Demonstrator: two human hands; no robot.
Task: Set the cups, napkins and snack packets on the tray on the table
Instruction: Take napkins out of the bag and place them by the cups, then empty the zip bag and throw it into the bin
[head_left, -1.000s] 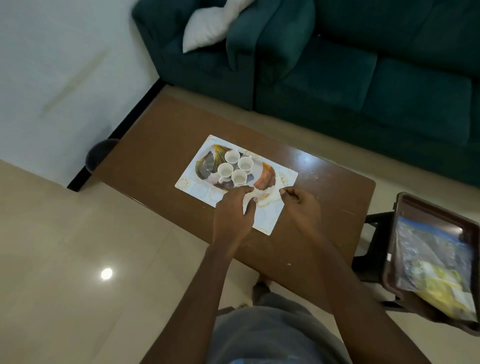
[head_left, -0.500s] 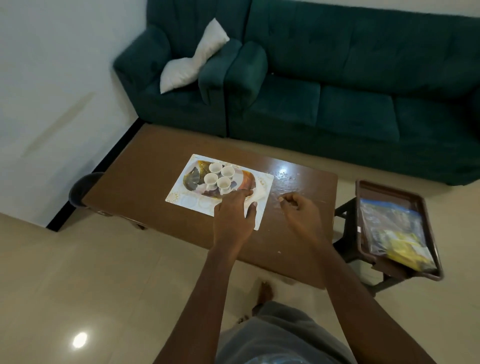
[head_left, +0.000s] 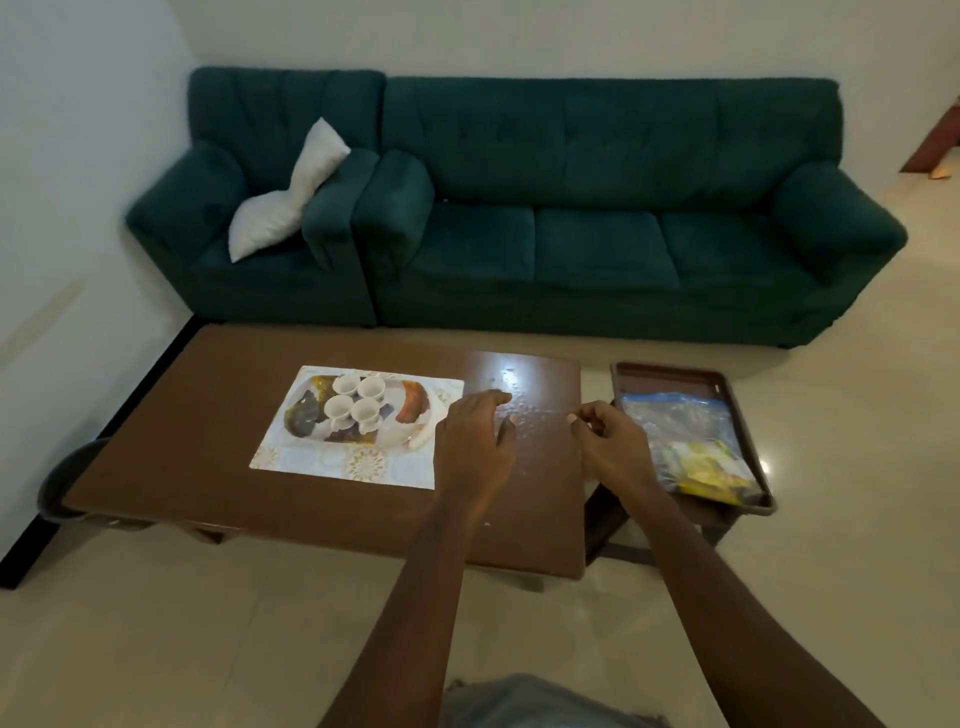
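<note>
Several small white cups (head_left: 355, 404) stand close together on a white patterned tray (head_left: 343, 462) that lies flat on the brown table (head_left: 208, 415). My left hand (head_left: 475, 441) hovers just off the tray's right edge, fingers stretched out and holding nothing. Over the table's right end is my right hand (head_left: 608, 441), its fingers curled in with nothing visible in them. To its right, a clear zip bag with yellow snack packets (head_left: 691, 447) lies in a brown tray (head_left: 670, 375) on a low stand. No napkins can be made out.
A dark green sofa (head_left: 597, 208) and matching armchair with a white cushion (head_left: 285, 197) stand behind the table. A dark round bin (head_left: 62, 478) sits at the table's left end by the wall. Pale tiled floor surrounds the table.
My left hand has come off the white tray's near edge and moved right. My right hand has also shifted right, toward the brown tray. The view has tilted up, so more of the sofa shows.
</note>
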